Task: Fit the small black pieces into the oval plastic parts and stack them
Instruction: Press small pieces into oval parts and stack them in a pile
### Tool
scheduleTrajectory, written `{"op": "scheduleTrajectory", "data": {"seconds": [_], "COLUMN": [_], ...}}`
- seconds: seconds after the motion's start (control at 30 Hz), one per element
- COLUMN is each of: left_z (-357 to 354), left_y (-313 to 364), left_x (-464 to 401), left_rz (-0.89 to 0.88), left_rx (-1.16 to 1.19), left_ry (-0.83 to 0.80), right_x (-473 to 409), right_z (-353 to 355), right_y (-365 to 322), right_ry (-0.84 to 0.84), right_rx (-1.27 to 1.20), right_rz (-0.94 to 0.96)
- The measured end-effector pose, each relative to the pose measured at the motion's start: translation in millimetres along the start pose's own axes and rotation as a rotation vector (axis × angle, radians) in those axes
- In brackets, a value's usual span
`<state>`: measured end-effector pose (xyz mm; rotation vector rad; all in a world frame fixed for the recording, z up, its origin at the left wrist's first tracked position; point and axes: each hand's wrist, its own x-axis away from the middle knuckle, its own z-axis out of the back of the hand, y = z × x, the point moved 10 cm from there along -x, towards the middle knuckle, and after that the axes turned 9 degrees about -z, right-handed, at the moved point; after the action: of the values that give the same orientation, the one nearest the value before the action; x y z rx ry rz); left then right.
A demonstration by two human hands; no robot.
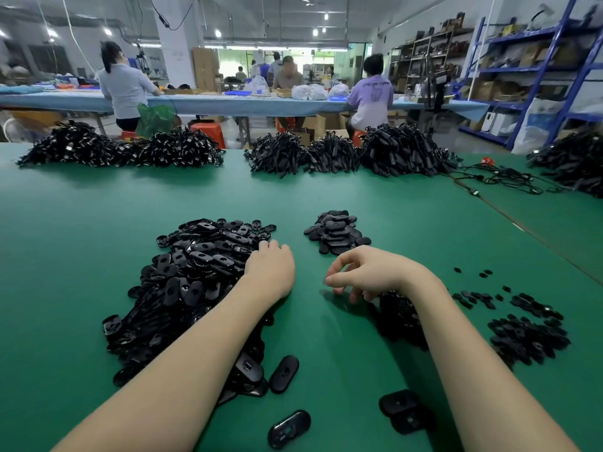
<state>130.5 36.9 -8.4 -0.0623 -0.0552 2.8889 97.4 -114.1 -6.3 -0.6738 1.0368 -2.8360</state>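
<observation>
Reaching into the big heap of oval plastic parts at the left of the green tabletop, the left hand is lying on the heap's right edge with its fingers curled down among the pieces; whether that grip is closing on one part or only touching the heap is hidden by the back of the hand. The right hand is hovering just above the cloth, thumb and forefinger drawn narrow toward each other — if a small black piece is pinched there, it is too small to make out. The small black pieces are lying scattered and heaped at the right, partly under the right forearm, and the finished stack is sitting beyond both hands, near the heap but apart from it. The likeliest trouble, in my judgement, is coming from the loose slope of ovals: pulling one from the edge is apt to be dragging neighbours down toward the strays already lying near the body. The right forearm, passing over the small pieces, is risking sweeping some off toward the tabletop's edge. The low, untidy stack is looking ready to slide if another part is set on it carelessly — and mixing unfitted ovals into it would be hard to spot, everything being black.
</observation>
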Motion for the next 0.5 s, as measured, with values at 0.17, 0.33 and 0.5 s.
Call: {"op": "scheduleTrajectory", "data": {"seconds": [0.17, 0.33, 0.5], "left_z": [17, 33, 53], "left_y": [1, -8, -1], "left_x": [3, 5, 17], "left_rz": [0.011, 0.012, -0.039], "left_rx": [0.026, -0.05, 0.094], "left_ry": [0.111, 0.238, 0.459], "right_x": [-1, 0, 2], "right_z": [-1, -3, 3], "right_y": [-2, -2, -1], "right_ry": [0.018, 0.004, 0.028], "right_rx": [0.029, 0.04, 0.036], "right_rz": [0.012, 0.007, 0.004]}}
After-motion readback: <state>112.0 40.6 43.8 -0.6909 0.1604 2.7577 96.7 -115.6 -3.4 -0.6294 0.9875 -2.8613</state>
